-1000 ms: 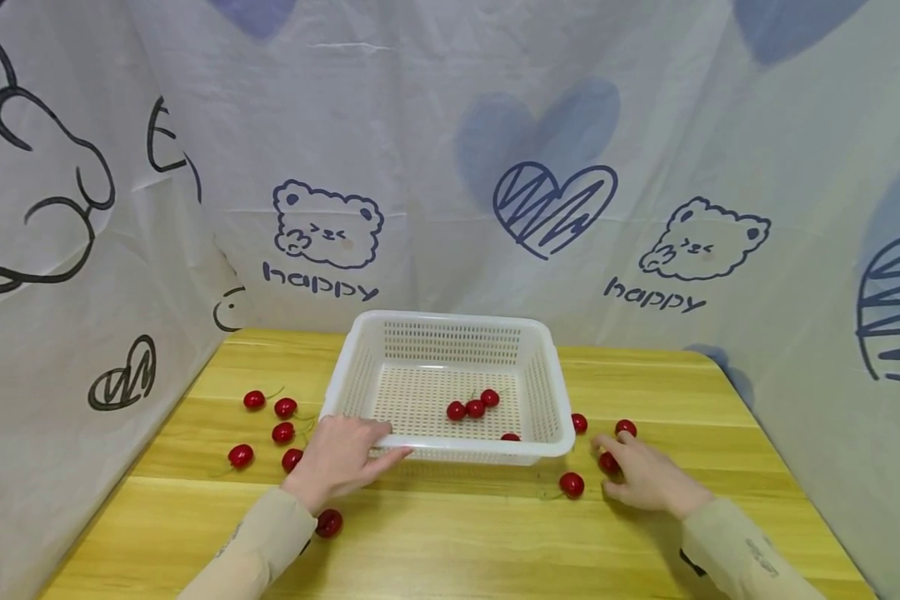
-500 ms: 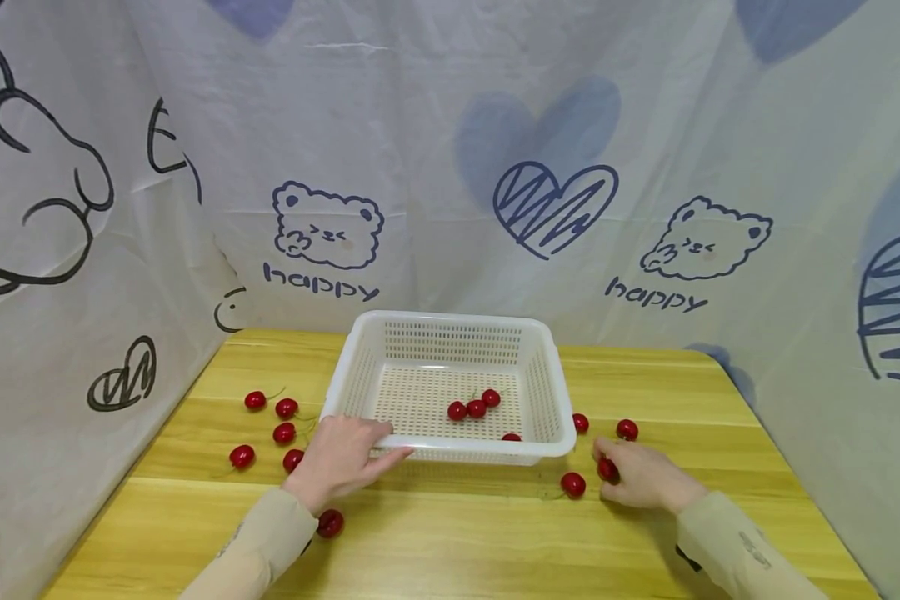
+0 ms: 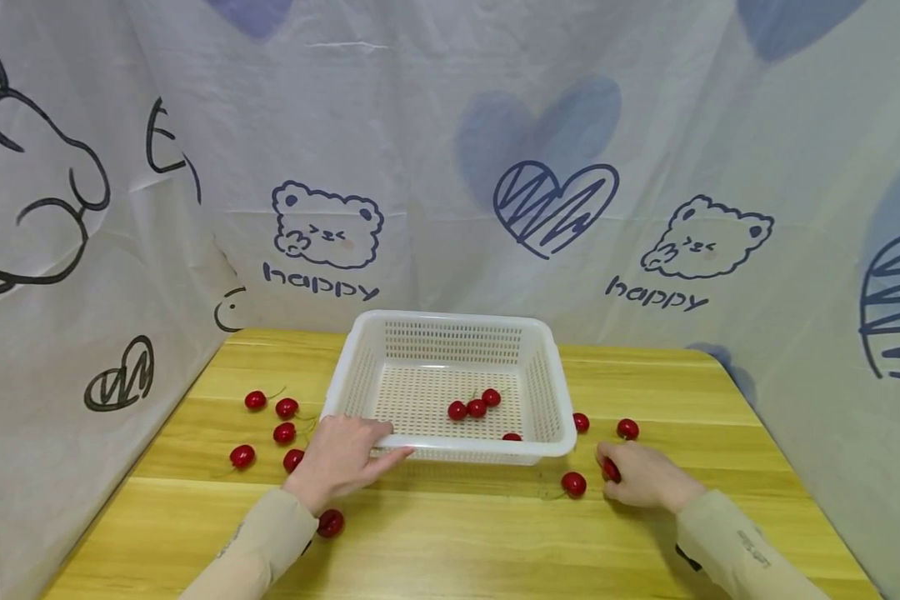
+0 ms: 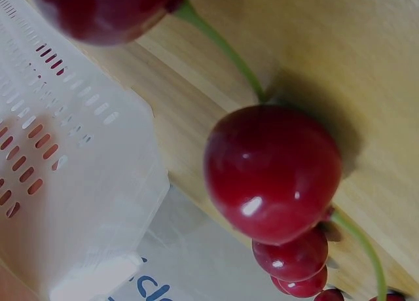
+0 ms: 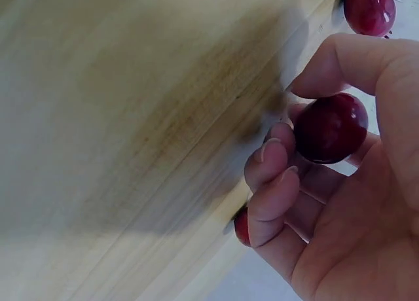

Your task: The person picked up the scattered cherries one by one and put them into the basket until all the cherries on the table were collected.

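Observation:
A white perforated plastic basket (image 3: pixel 450 452) stands on the wooden table, with a few red cherries (image 3: pixel 477 408) inside it. My left hand (image 3: pixel 340 457) grips its near left corner, fingers over the rim and thumb along the front. Through the slots in the left wrist view, skin shows behind the basket wall (image 4: pixel 98 163). To the right of the basket, my right hand (image 3: pixel 645 475) holds a dark red cherry (image 5: pixel 332 127) between thumb and curled fingers, low over the table. Another cherry (image 3: pixel 573 485) lies just left of that hand, and one (image 3: pixel 627 429) beyond it.
Several stemmed cherries (image 3: pixel 285 432) lie scattered left of the basket, and one (image 3: pixel 331 523) sits by the left sleeve. A further cherry (image 3: pixel 581 422) is beside the basket's right wall. A printed white cloth (image 3: pixel 435 167) hangs behind the table (image 3: pixel 450 533).
My right hand's fingers have closed in around the cherry, which was partly uncovered before. The left hand and basket have stayed in place.

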Demonstrator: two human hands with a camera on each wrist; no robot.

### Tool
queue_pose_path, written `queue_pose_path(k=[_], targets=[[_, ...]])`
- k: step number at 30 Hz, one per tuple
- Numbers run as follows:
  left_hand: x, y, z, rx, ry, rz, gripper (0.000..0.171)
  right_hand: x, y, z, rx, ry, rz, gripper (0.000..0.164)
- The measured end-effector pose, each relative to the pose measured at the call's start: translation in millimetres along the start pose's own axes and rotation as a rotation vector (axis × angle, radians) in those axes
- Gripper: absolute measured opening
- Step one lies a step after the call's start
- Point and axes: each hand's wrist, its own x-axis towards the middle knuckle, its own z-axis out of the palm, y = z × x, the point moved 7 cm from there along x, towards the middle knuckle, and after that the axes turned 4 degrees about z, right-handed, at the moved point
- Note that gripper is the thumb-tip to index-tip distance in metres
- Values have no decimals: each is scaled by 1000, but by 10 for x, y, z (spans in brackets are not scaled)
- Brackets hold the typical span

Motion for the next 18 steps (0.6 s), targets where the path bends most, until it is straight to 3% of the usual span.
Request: queue_pose_path(k=[6,18], targets=[[7,-1,-10,7,7,7,39,0,22,-28,32,9,20,22],[9,-1,-12,12,11,13,40,-1,-64,-162,115,26,-31,20]])
